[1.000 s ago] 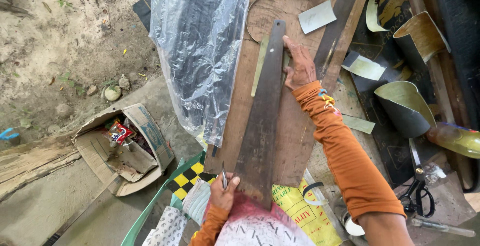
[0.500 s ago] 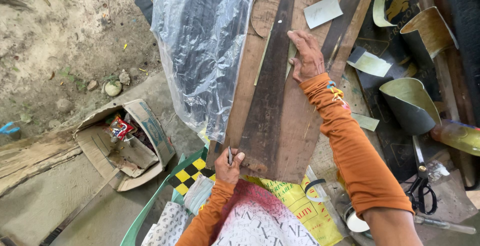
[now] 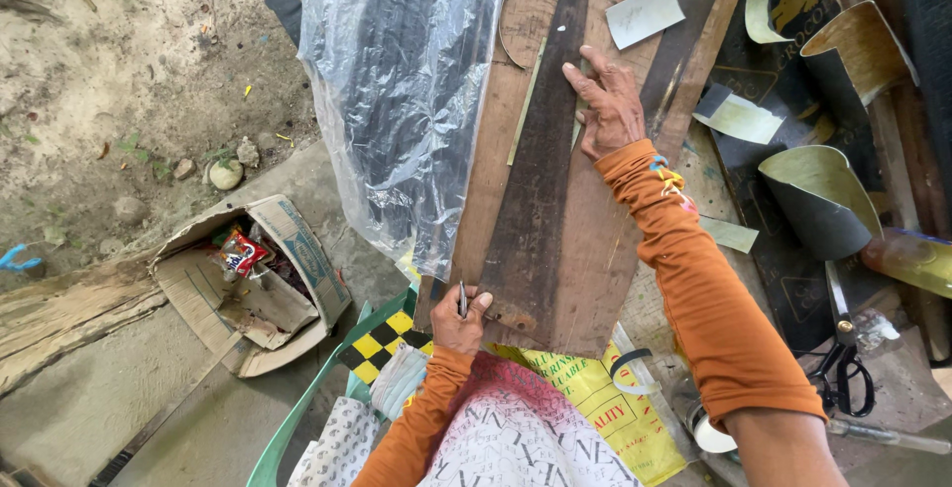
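Right hand (image 3: 613, 102) lies flat, fingers spread, pinning the dark tapered strip (image 3: 540, 165) along the wooden board (image 3: 605, 249). Left hand (image 3: 460, 316) is closed around a thin tool (image 3: 462, 299) (possibly a scriber) at the strip's wide end. Keep pressure steady so the strip cannot shift. Plastic sheet (image 3: 402, 90) crowds the left edge; scissors (image 3: 843, 363) lie well right.

Daylight falls on sandy ground (image 3: 149, 70) strewn with small stones and leaves in the upper left of the frame. Below it a grey concrete floor (image 3: 119, 408) carries an open cardboard box (image 3: 248, 284) of scraps, beside a weathered wooden beam (image 3: 69, 313) at the left edge.
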